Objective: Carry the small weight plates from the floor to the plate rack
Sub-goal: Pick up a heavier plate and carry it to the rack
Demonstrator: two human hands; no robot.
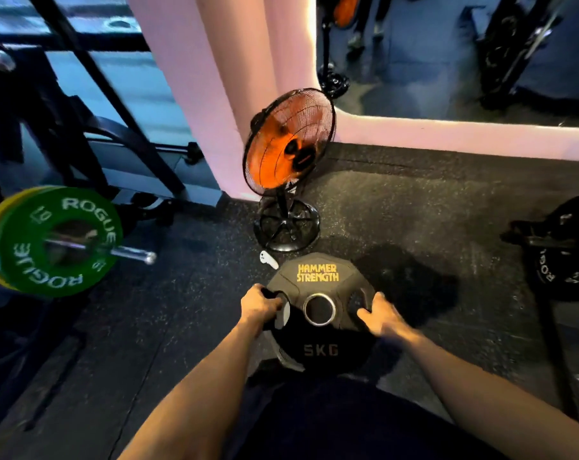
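Note:
A black 5 kg weight plate (318, 280) with yellow Hammer Strength lettering and a steel centre ring sits low in front of me, over the dark rubber floor (397, 210). My left hand (259, 305) grips the plate's left grip slot, fingers curled through it. On the opposite side, my right hand (379, 315) holds the right grip slot the same way. The edge of a second dark plate (281, 358) shows under the first one at its lower left. No plate rack can be made out for certain.
An orange-bladed floor fan (289, 144) stands just beyond the plate, with a small white object (268, 259) by its base. A barbell with a green Rogue plate (53, 242) is on the left. A black Rogue plate (565, 250) on a bar sits at the right edge. A pink wall (447, 134) runs behind.

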